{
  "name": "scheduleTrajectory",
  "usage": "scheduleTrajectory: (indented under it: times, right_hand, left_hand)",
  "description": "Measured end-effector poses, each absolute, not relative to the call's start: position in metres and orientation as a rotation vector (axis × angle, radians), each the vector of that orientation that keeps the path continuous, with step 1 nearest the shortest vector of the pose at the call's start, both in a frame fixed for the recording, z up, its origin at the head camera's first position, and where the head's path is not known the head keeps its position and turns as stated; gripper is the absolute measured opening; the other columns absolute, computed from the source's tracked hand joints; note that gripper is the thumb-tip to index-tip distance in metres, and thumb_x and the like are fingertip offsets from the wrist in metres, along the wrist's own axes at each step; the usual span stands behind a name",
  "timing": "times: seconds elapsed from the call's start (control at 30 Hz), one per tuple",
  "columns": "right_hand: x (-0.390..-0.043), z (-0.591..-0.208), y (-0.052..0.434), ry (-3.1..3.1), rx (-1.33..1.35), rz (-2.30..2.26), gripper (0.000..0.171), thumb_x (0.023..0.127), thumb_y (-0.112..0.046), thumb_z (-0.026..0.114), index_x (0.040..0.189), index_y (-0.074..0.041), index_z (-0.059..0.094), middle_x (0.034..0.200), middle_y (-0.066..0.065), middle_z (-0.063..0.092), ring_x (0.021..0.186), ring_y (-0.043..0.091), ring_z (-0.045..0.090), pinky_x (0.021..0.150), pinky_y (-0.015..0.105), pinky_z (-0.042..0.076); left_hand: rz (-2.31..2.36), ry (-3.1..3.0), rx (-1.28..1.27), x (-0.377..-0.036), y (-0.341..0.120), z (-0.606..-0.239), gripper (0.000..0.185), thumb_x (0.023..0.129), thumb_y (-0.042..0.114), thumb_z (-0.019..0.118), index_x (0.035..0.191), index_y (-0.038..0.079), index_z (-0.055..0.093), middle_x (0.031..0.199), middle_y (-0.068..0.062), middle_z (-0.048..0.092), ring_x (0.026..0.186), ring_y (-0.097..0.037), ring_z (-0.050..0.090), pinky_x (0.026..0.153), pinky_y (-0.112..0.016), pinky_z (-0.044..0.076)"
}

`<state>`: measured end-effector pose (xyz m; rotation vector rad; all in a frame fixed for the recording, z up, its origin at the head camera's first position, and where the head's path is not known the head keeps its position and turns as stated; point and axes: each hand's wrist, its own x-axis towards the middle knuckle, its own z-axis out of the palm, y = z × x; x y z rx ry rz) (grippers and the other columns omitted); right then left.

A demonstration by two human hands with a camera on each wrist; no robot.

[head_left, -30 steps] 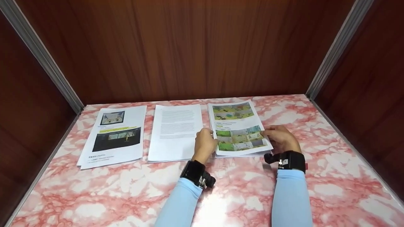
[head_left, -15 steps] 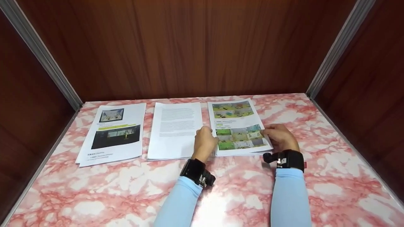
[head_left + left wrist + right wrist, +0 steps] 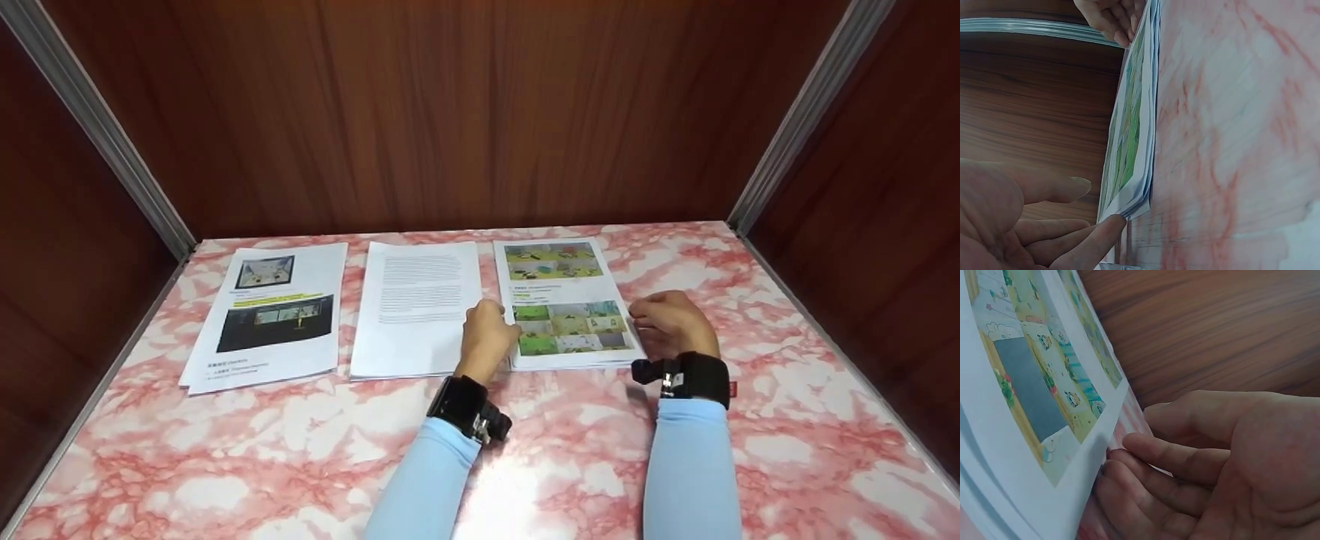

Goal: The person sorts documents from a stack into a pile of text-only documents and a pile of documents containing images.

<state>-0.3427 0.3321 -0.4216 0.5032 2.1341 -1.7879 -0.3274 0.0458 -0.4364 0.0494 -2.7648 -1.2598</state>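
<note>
The rightmost stack of printed paper lies between the two hands, its top sheet carrying rows of colourful pictures. At its left edge, the left hand touches the sheets' side with its fingertips; in the left wrist view the thumb stands apart from the paper. The right hand is beside the opposite edge. Seen from the right wrist, its fingers are loosely bent right at the paper's edge, and its thumb is lifted off the page. Sheet edges show slightly fanned.
A stack of text pages lies in the middle, and another stack with a dark screenshot is at the left, its sheets offset. All lie on a red-and-white marbled table. Brown wood-grain panels enclose the back and sides.
The right thumb has come off the top sheet, and the right hand has shifted slightly right. The right stack's top sheet now sits straighter over those below. The left hand stays in place.
</note>
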Motion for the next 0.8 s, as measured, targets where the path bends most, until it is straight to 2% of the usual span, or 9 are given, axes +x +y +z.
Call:
scheduleTrajectory:
  times: [0.1, 0.27, 0.33, 0.53, 0.8]
  right_hand:
    - [-0.3427, -0.4189, 0.3301, 2.184, 0.468, -1.719, 0.059, 0.094, -0.015, 0.055, 0.145, 0.003, 0.03, 0.135, 0.023, 0.045, 0.117, 0.032, 0.051, 0.096, 0.04, 0.045]
    - [-0.3436, -0.4186, 0.3266, 2.256, 0.448, -1.646, 0.059, 0.095, -0.018, 0.053, 0.145, 0.004, 0.029, 0.133, 0.023, 0.046, 0.116, 0.031, 0.052, 0.097, 0.039, 0.044]
    - [-0.3441, -0.4193, 0.3261, 2.265, 0.456, -1.633, 0.059, 0.095, -0.018, 0.053, 0.145, 0.004, 0.03, 0.132, 0.022, 0.046, 0.114, 0.031, 0.053, 0.096, 0.039, 0.045]
    - [-0.3444, -0.4213, 0.3278, 2.239, 0.452, -1.627, 0.062, 0.096, -0.02, 0.051, 0.147, 0.005, 0.027, 0.133, 0.022, 0.046, 0.114, 0.029, 0.053, 0.095, 0.039, 0.045]
    - [-0.3448, -0.422, 0.3279, 2.217, 0.475, -1.666, 0.059, 0.094, -0.02, 0.054, 0.143, 0.004, 0.03, 0.131, 0.021, 0.049, 0.112, 0.029, 0.055, 0.092, 0.038, 0.047]
  left_hand:
    - [-1.263, -2.764, 0.039, -0.3275, 0.046, -0.4366, 0.034, 0.077, 0.009, 0.072, 0.107, -0.005, 0.07, 0.104, -0.019, 0.069, 0.097, -0.033, 0.065, 0.083, -0.041, 0.052]
    - [-1.249, -2.784, 0.014, -0.3274, 0.0463, -0.4359, 0.016, 0.077, 0.011, 0.074, 0.086, -0.002, 0.071, 0.096, -0.015, 0.07, 0.085, -0.028, 0.066, 0.074, -0.039, 0.053]
    - [-1.253, -2.785, 0.012, -0.3275, 0.0463, -0.4362, 0.015, 0.077, 0.011, 0.074, 0.084, -0.002, 0.071, 0.095, -0.015, 0.07, 0.083, -0.027, 0.065, 0.072, -0.039, 0.053]
    - [-1.232, -2.81, 0.014, -0.326, 0.0473, -0.4357, 0.028, 0.077, 0.013, 0.074, 0.1, -0.004, 0.072, 0.103, -0.016, 0.069, 0.093, -0.029, 0.066, 0.078, -0.038, 0.053]
    - [-1.211, -2.811, 0.009, -0.3252, 0.0468, -0.4345, 0.031, 0.077, 0.014, 0.073, 0.104, -0.003, 0.072, 0.106, -0.016, 0.069, 0.098, -0.03, 0.065, 0.082, -0.038, 0.053]
